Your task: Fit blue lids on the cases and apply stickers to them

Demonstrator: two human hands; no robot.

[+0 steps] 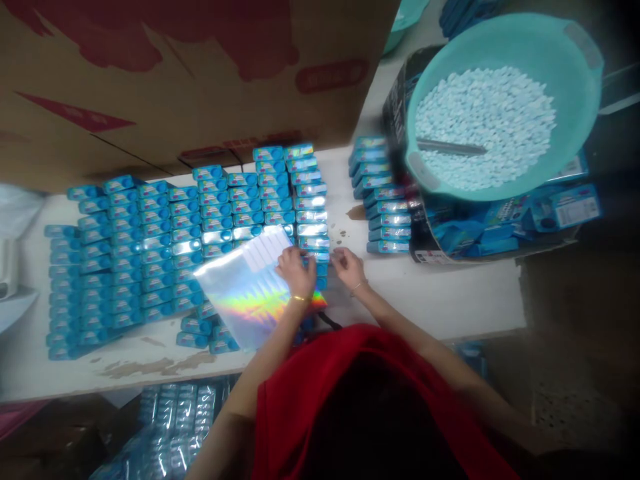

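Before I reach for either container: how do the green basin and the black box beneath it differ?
The basin is light green and rounded; the box is dark-walled and angular. The basin holds small pale pieces, the box blue packs. The basin sits on top, partly covering the box. Both are open-topped.

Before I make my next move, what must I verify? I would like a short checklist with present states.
1. Left hand on shiny sheet: ok.
2. Right hand holding something: cannot tell, fingertips blurred.
3. Small blue boxes all uncovered: not ok, sheet overlaps some.
4. Dark utensil inside turquoise basin: ok.
5. Basin firmly seated above the dark carton: cannot tell.
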